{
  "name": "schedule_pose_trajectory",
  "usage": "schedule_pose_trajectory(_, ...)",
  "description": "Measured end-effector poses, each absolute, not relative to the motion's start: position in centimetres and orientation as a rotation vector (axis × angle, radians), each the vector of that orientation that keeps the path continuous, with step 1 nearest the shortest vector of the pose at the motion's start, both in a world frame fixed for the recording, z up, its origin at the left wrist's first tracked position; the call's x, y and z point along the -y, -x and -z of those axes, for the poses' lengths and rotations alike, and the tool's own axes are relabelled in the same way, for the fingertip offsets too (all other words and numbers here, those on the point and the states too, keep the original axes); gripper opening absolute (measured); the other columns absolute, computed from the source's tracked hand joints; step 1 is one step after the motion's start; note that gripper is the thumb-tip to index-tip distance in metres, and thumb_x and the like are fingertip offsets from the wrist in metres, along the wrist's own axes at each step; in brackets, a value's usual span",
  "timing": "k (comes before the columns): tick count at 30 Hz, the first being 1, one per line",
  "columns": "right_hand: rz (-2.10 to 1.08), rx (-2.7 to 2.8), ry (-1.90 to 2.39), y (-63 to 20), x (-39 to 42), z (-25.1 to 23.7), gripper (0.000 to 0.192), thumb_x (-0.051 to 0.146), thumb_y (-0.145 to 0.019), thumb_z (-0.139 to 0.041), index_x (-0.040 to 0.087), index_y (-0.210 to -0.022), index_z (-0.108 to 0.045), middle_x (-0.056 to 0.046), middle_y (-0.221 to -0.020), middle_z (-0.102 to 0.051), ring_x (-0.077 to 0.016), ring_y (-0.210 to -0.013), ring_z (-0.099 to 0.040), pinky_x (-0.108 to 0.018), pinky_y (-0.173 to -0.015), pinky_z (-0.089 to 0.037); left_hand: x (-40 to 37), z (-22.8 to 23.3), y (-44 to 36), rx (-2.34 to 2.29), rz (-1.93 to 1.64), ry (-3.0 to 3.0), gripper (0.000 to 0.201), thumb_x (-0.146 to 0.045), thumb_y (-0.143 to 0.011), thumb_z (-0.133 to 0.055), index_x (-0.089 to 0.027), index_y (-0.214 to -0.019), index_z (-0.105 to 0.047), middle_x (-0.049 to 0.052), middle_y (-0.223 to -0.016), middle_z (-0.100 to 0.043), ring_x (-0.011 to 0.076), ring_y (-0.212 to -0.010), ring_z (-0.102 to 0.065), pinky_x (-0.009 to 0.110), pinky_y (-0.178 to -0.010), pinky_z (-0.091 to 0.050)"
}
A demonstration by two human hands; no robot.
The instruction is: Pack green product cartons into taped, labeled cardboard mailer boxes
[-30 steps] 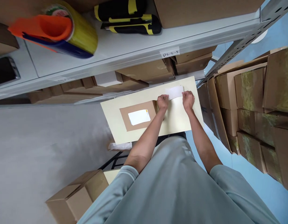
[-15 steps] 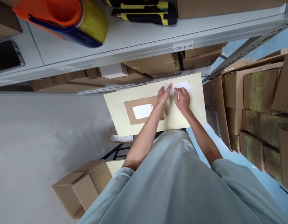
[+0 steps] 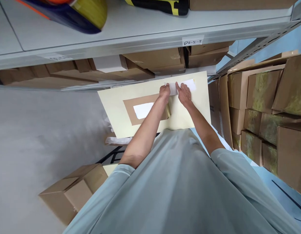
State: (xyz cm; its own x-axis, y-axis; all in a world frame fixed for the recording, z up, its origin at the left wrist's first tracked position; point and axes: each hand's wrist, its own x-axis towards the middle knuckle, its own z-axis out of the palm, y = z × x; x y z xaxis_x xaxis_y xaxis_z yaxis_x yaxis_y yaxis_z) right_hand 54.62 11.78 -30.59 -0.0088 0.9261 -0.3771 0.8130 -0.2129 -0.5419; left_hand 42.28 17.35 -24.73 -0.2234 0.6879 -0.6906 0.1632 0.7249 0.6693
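A pale yellow board (image 3: 189,110) serves as a small work surface in front of me. On it lies a flat brown parcel (image 3: 130,112) with a white label. Past it, at the board's far edge, lies a white paper slip (image 3: 189,85). My left hand (image 3: 164,92) pinches the slip's left end. My right hand (image 3: 183,93) presses its fingers on the slip's middle. Both forearms reach over the board from my grey-green sleeves.
A grey metal shelf (image 3: 140,35) runs above, carrying a yellow tape dispenser (image 3: 84,13) and a black-and-yellow tool (image 3: 165,5). Brown cartons fill the lower shelf (image 3: 152,63) and stack at the right (image 3: 269,97). A carton (image 3: 69,191) sits on the grey floor at lower left.
My hands have closed in toward each other on the white slip; the right hand slid left along it. The view has tilted slightly downward.
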Motion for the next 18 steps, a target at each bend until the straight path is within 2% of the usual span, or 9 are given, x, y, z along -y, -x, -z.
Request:
schedule_pose_trajectory(6, -0.993, 1.918, 2.131, -54.8, -12.2, 31.0, 0.072, 0.019, -0.116, -0.021, 0.021, -0.186, -0.034, -0.022, -0.17, -0.053, -0.0354, -0.156, -0.047, -0.057, -0.132, -0.04, -16.9, 25.1, -42.7, -1.809, -0.591, -0.683, 0.026, -0.038, -0.114, -0.069, -0.021, -0.094, -0.067, 0.01, -0.098, -0.076, 0.0264, -0.108, -0.079, 0.039, -0.109, -0.059)
schedule_pose_trajectory(11, -1.045, 1.878, 2.091, -55.0, -12.4, 31.2, 0.066, 0.031, -0.121, -0.031, 0.02, -0.186, -0.035, -0.022, -0.172, -0.05, -0.0356, -0.159, -0.045, -0.056, -0.134, -0.036, -16.2, 24.5, -42.8, -1.816, -0.656, -0.725, 0.032, -0.041, -0.113, -0.069, -0.021, -0.088, -0.068, 0.008, -0.089, -0.075, 0.0277, -0.11, -0.077, 0.038, -0.108, -0.06)
schedule_pose_trajectory(14, -1.035, 1.881, 2.069, -55.1, -12.4, 31.5, 0.065, 0.03, -0.122, -0.032, 0.018, -0.186, -0.035, -0.022, -0.17, -0.05, -0.0358, -0.158, -0.045, -0.056, -0.134, -0.034, -16.1, 24.0, -42.9, -1.791, -0.692, -0.814, 0.038, -0.047, -0.115, -0.067, -0.02, -0.088, -0.069, 0.008, -0.089, -0.076, 0.0263, -0.108, -0.078, 0.036, -0.106, -0.061)
schedule_pose_trajectory(18, -0.993, 1.929, 2.081, -55.2, -12.3, 31.8, 0.066, 0.022, -0.121, -0.027, 0.017, -0.186, -0.032, -0.022, -0.17, -0.05, -0.0363, -0.157, -0.045, -0.057, -0.132, -0.036, -15.3, 22.4, -42.4, -1.732, -0.771, -0.911, 0.049, -0.059, -0.113, -0.07, -0.018, -0.087, -0.069, 0.007, -0.091, -0.076, 0.0259, -0.109, -0.08, 0.04, -0.109, -0.064)
